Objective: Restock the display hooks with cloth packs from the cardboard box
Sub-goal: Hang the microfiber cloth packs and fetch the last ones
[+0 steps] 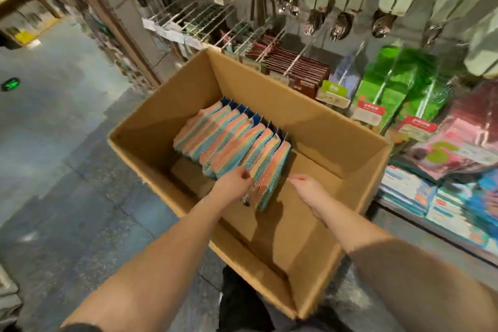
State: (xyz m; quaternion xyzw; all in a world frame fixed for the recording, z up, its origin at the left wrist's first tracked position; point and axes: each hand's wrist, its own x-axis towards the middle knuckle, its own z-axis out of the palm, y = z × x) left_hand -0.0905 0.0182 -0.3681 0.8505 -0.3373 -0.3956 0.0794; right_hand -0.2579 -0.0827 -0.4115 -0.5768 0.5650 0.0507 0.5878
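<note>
The left hand (234,183) is down inside the cardboard box (310,110), its fingers curled against the near end of the row of cloth packs (231,140); it looks to be pinching or parting the packs at the front of the row, though blur hides the exact contact. The packs stand on edge in 1 tight row whose long axis runs from the box's near middle back toward its far-left wall, with dark blue header cards poking up along the far side. Just right of the nearest pack, the right hand (307,188) hovers with fingers loosely curled and holds nothing; bare box floor lies under it.

Both hands sit at the near end of the row, the left touching, the right just beside, so the front pack is the natural one to lift. The open floor on the right gives room to tip that pack outward. The box walls stand well above the packs, so the lift must go upward first, then right over the rim toward the display hooks (293,62).
</note>
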